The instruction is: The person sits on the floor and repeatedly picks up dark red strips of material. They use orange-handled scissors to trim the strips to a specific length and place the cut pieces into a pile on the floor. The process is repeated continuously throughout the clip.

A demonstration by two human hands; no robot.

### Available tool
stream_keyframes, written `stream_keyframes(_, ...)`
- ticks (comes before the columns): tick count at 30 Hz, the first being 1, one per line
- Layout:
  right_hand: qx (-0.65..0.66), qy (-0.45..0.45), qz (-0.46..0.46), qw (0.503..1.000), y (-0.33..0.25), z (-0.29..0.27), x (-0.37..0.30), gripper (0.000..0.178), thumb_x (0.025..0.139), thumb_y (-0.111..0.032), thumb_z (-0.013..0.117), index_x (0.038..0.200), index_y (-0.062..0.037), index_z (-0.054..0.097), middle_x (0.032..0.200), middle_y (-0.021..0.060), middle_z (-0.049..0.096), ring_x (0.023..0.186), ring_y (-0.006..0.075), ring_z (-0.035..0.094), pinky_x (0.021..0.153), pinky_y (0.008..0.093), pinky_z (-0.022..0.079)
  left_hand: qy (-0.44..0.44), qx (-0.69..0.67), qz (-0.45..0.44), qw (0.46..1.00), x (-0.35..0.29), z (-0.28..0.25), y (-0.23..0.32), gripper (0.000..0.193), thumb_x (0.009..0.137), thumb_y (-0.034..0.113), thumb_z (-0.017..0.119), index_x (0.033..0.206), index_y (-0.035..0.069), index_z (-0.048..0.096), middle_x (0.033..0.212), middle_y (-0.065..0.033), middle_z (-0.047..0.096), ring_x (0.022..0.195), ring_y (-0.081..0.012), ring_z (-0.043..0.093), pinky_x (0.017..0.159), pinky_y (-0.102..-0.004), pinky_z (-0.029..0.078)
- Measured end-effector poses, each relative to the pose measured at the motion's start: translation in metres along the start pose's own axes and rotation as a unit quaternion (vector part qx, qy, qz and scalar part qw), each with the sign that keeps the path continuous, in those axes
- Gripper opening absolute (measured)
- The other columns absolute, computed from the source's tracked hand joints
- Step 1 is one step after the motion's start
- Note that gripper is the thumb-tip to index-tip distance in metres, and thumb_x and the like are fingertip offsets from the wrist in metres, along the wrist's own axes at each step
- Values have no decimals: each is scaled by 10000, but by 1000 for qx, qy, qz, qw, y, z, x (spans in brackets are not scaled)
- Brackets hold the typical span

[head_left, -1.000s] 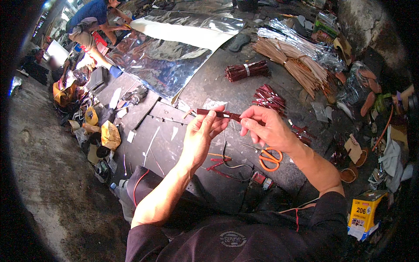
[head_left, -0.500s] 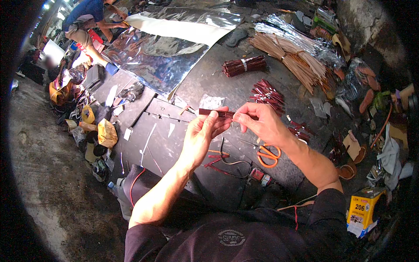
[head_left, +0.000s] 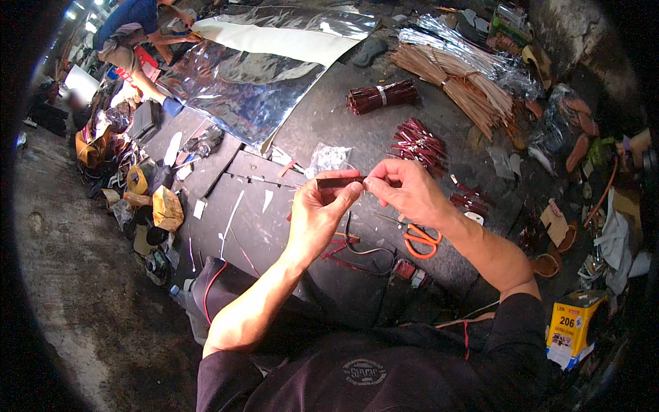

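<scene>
1. Beyond the orange-handled scissors and to their left, a dark red strip is held raised, gripped between thumb and fingers of the left hand; its right end is pinched by the right hand.
2. Farther beyond the scissors, a loose pile of dark red strips, a white-banded dark red bundle and a tied tan bundle are laid out; to their far left, a silver sheet is spread.
3. Right of the scissors, the view toward further dark red pieces is crossed by the right forearm.
4. Just nearer than the scissors, a small red object cannot be identified.
5. Far left beyond the scissors, a co-worker is cut off by the upper edge; the strip's right end is covered by fingertips.
</scene>
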State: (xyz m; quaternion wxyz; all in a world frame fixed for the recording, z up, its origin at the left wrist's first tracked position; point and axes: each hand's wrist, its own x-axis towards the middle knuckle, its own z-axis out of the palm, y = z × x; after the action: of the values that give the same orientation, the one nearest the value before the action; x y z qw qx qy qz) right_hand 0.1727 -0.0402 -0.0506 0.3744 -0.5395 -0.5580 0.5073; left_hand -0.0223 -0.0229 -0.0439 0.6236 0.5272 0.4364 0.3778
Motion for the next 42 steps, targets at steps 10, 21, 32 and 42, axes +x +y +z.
stream_keyframes(10,-42,1,-6,999,-8,-14,-8,219,957,-219,630,877,-17,660,639,-21,589,561,40,499,498,228,380,53,-80,-27,995,8,-6,-8,213,950,108,642,1096,-45,619,930,-113,705,846,-151,688,816,-290,575)
stream_keyframes(21,-28,-9,47,998,1,-15,-4,250,927,-262,658,864,-21,685,669,16,647,620,74,579,567,271,446,15,-151,-66,986,5,-3,-2,192,994,102,559,1136,-26,571,960,-110,667,877,-187,687,846,-314,579)
stream_keyframes(32,-23,-13,35,999,10,-13,-2,241,938,-243,650,849,-21,679,653,3,628,593,58,548,534,255,413,16,7,-25,1000,6,-2,-2,224,937,116,665,1101,-24,605,938,-107,701,864,-149,685,820,-284,568)
stream_keyframes(42,3,-40,64,997,-1,-24,1,267,940,-271,640,845,-27,687,646,-4,615,515,49,513,466,241,398,-40,-101,-101,989,12,-12,-9,338,980,181,599,1191,-83,586,1117,-164,651,971,-217,672,893,-322,555)
